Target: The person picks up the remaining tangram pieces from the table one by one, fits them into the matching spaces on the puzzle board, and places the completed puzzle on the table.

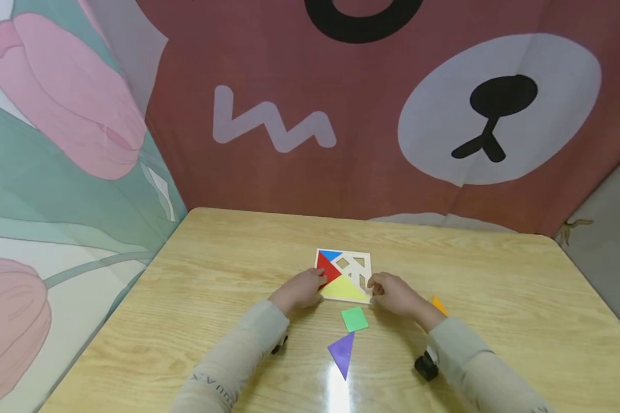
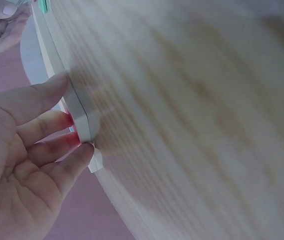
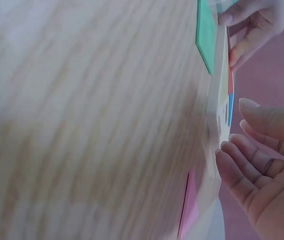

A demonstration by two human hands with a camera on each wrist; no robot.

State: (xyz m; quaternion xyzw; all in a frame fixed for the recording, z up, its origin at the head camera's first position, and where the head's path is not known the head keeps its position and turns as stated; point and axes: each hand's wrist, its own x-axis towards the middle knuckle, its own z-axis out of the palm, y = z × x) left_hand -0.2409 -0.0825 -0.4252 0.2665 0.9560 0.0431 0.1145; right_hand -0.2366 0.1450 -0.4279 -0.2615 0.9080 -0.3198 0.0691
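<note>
A white tangram board (image 1: 355, 272) lies on the table, with a blue triangle (image 1: 329, 254), a red triangle (image 1: 329, 269) and a yellow triangle (image 1: 346, 289) in it. Several cut-outs show at its right side. My left hand (image 1: 303, 287) grips the board's left edge, thumb at the near side, fingertips by the red triangle. At the right edge is my right hand (image 1: 395, 293); its fingers are loosely bent and pinch nothing in the right wrist view. Nearer me lie a green square (image 1: 355, 319) and a purple triangle (image 1: 342, 353).
An orange piece (image 1: 438, 306) is partly hidden behind my right forearm. The right wrist view shows a pink piece (image 3: 189, 205) on the wooden table (image 1: 227, 258). A curtain with a bear print (image 1: 268, 178) hangs behind the table's far edge.
</note>
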